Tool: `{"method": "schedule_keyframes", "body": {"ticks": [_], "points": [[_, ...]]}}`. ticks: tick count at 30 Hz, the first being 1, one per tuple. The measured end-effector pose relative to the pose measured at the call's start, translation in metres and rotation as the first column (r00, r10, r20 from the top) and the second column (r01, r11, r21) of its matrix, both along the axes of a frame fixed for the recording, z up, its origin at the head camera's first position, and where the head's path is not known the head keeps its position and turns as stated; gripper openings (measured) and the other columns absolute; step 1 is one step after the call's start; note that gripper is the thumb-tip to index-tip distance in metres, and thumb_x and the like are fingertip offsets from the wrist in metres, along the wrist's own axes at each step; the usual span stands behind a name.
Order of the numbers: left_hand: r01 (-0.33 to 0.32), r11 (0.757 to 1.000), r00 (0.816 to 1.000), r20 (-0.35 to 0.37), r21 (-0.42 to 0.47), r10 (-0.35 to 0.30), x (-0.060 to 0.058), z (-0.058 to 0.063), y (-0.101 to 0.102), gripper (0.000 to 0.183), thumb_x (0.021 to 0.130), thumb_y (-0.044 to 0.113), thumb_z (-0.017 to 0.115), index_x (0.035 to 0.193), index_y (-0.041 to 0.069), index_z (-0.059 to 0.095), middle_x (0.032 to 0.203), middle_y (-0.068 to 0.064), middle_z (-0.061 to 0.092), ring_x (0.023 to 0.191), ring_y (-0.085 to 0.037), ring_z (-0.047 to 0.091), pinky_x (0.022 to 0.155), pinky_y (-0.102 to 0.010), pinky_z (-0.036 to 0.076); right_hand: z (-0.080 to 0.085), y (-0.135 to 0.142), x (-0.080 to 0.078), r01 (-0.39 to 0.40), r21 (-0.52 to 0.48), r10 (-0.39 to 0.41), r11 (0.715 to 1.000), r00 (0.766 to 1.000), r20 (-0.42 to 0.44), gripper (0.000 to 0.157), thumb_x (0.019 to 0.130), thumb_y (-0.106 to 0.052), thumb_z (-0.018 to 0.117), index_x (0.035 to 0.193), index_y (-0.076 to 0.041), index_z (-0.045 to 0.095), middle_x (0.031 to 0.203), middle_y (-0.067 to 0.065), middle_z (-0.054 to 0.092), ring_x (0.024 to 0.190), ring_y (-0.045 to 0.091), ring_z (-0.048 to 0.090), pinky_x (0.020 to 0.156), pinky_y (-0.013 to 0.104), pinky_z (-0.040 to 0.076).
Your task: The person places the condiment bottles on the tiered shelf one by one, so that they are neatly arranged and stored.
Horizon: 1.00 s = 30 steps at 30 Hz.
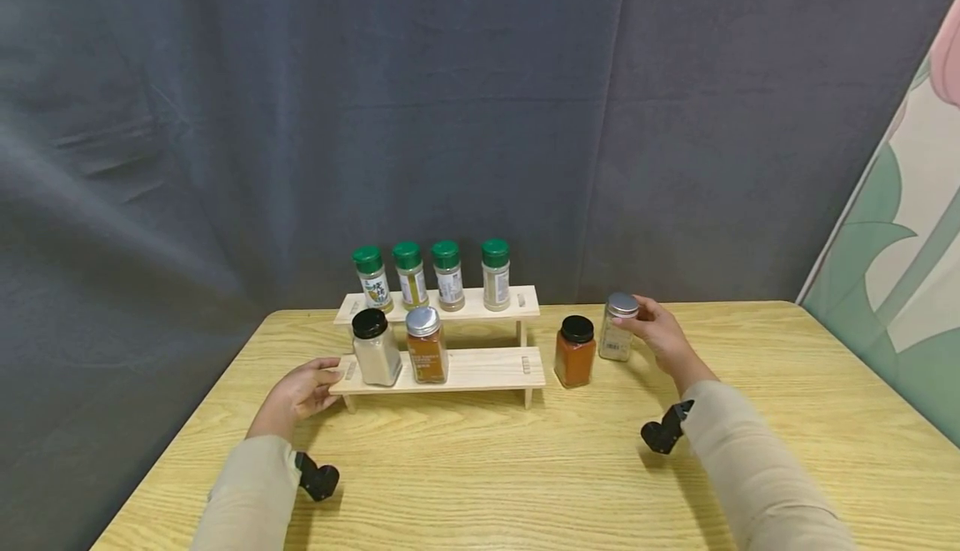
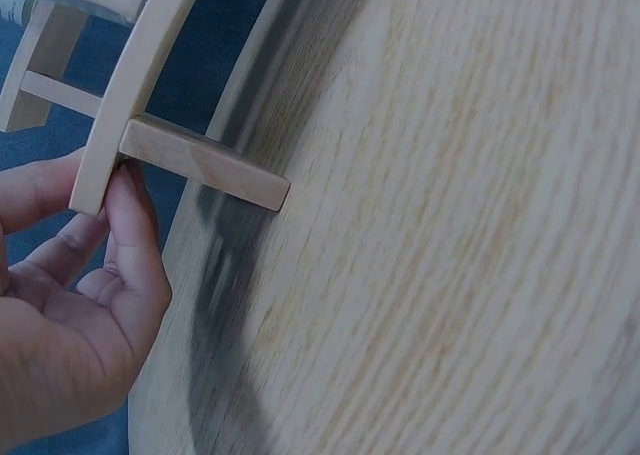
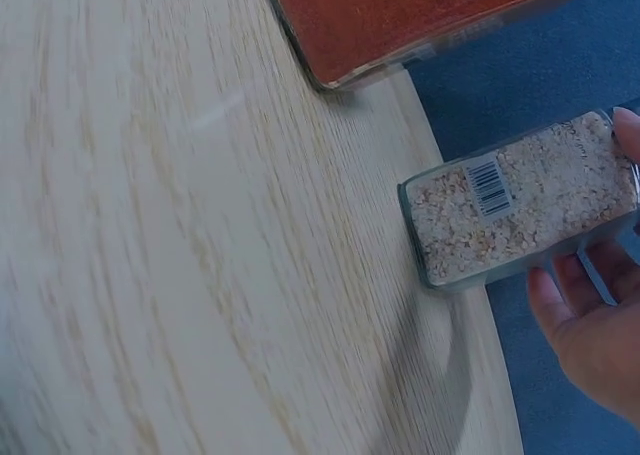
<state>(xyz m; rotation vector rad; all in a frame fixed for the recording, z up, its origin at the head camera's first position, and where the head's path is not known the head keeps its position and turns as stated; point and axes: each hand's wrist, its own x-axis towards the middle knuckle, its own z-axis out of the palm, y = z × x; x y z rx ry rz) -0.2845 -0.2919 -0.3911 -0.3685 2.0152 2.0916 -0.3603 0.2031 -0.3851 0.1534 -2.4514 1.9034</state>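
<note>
At the left end of the two-tier wooden spice rack (image 1: 480,372), my left hand (image 1: 303,388) pinches the lower shelf's edge between thumb and fingers; the left wrist view shows that grip beside a short rack leg (image 2: 205,162). My right hand (image 1: 660,334) holds a square glass jar (image 1: 617,338) with a silver lid near its top. Pale coarse grains and a barcode show in that jar (image 3: 520,200) in the right wrist view. Just left of it stands a black-lidded jar of red-orange powder (image 1: 575,359). A black-lidded jar of pale powder (image 1: 378,359) and a silver-lidded orange-brown jar (image 1: 427,355) stand on the lower shelf.
Several green-capped spice bottles (image 1: 448,284) line the upper shelf. The rack stands toward the back of a light wooden table (image 1: 480,468). Behind it hangs a dark grey curtain (image 1: 465,117); a floral panel (image 1: 900,201) is at the right.
</note>
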Motion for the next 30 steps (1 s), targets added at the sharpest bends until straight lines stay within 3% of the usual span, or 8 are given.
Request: {"method": "schedule_keyframes", "body": {"ticks": [5, 12, 15, 20, 25, 30], "points": [[-0.003, 1.000, 1.000, 0.005, -0.003, 0.003, -0.002, 0.000, 0.001, 0.051, 0.086, 0.000, 0.047, 0.129, -0.007, 0.021, 0.081, -0.004, 0.049, 0.064, -0.009, 0.053, 0.056, -0.020, 0.044, 0.000, 0.000, 0.000, 0.014, -0.013, -0.014, 1.000, 1.000, 0.008, 0.060, 0.083, -0.016, 0.058, 0.128, 0.010, 0.026, 0.116, 0.021, 0.038, 0.103, 0.026, 0.039, 0.090, 0.038, 0.031], [0.008, 1.000, 1.000, 0.005, 0.006, -0.008, -0.003, 0.001, 0.003, 0.051, 0.086, 0.000, 0.046, 0.129, -0.007, 0.020, 0.081, -0.004, 0.049, 0.064, -0.009, 0.054, 0.056, -0.020, 0.044, 0.000, 0.003, 0.004, 0.028, 0.006, -0.028, 1.000, 1.000, -0.009, 0.060, 0.083, -0.019, 0.058, 0.127, 0.008, 0.029, 0.116, 0.022, 0.037, 0.103, 0.028, 0.038, 0.090, 0.040, 0.032], [0.009, 1.000, 1.000, 0.002, 0.005, -0.009, -0.004, 0.001, 0.005, 0.050, 0.086, 0.000, 0.046, 0.129, -0.007, 0.021, 0.081, -0.004, 0.049, 0.064, -0.009, 0.054, 0.056, -0.020, 0.044, -0.001, 0.006, 0.006, 0.041, 0.015, -0.041, 0.999, 0.999, -0.021, 0.059, 0.083, -0.019, 0.059, 0.127, 0.008, 0.031, 0.114, 0.020, 0.040, 0.098, 0.022, 0.041, 0.088, 0.037, 0.034], [0.017, 1.000, 1.000, -0.005, 0.020, -0.017, -0.004, 0.000, 0.007, 0.051, 0.086, -0.001, 0.047, 0.129, -0.009, 0.020, 0.080, -0.004, 0.051, 0.065, -0.009, 0.054, 0.058, -0.021, 0.045, -0.002, 0.010, 0.011, 0.057, 0.047, -0.055, 0.997, 0.997, -0.057, 0.057, 0.082, -0.020, 0.060, 0.124, 0.008, 0.035, 0.103, 0.007, 0.046, 0.086, 0.005, 0.044, 0.078, 0.022, 0.039], [0.014, 1.000, 1.000, -0.006, 0.028, -0.014, -0.003, -0.002, 0.006, 0.053, 0.085, 0.000, 0.048, 0.129, -0.009, 0.020, 0.080, -0.005, 0.051, 0.066, -0.010, 0.055, 0.058, -0.022, 0.045, 0.001, 0.014, 0.017, 0.071, 0.003, -0.071, 0.997, 0.995, -0.069, 0.058, 0.080, -0.021, 0.062, 0.123, 0.008, 0.036, 0.092, -0.008, 0.046, 0.083, 0.001, 0.044, 0.072, 0.015, 0.039], [-0.004, 1.000, 1.000, -0.007, -0.003, 0.004, -0.001, -0.002, 0.002, 0.051, 0.086, 0.001, 0.048, 0.129, -0.008, 0.021, 0.079, -0.003, 0.052, 0.065, -0.009, 0.054, 0.056, -0.021, 0.044, 0.010, 0.015, 0.026, 0.071, -0.024, -0.072, 0.997, 0.995, -0.062, 0.059, 0.078, -0.023, 0.064, 0.123, 0.005, 0.037, 0.092, -0.011, 0.047, 0.085, 0.001, 0.045, 0.074, 0.015, 0.038]]}}
